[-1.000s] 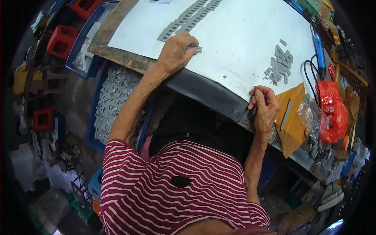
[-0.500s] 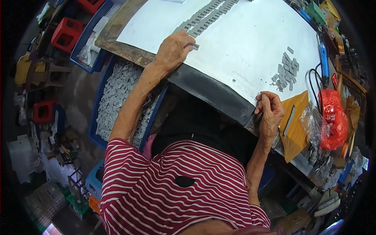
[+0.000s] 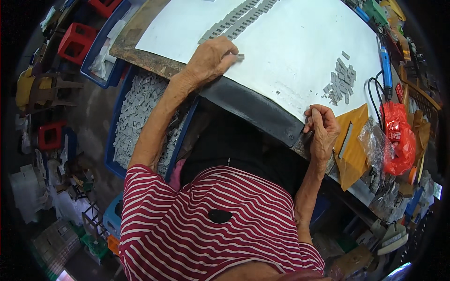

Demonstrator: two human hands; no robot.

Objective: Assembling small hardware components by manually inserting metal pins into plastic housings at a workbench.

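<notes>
I see the left hand [image 3: 210, 60] resting on the white sheet-covered worktable [image 3: 290, 51], fingertips pinching a small grey flat piece [image 3: 240, 56] just below two rows of grey pieces [image 3: 239, 21]. The right hand [image 3: 321, 131] grips the table's dark front edge, near a loose pile of grey pieces [image 3: 341, 82].

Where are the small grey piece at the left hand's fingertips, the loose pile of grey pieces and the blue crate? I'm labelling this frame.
small grey piece [image 3: 240, 56], head view, its middle, at the left hand's fingertips.
loose pile of grey pieces [image 3: 341, 80], head view, centre of the pile.
blue crate [image 3: 114, 125], head view, its left wall.
</notes>
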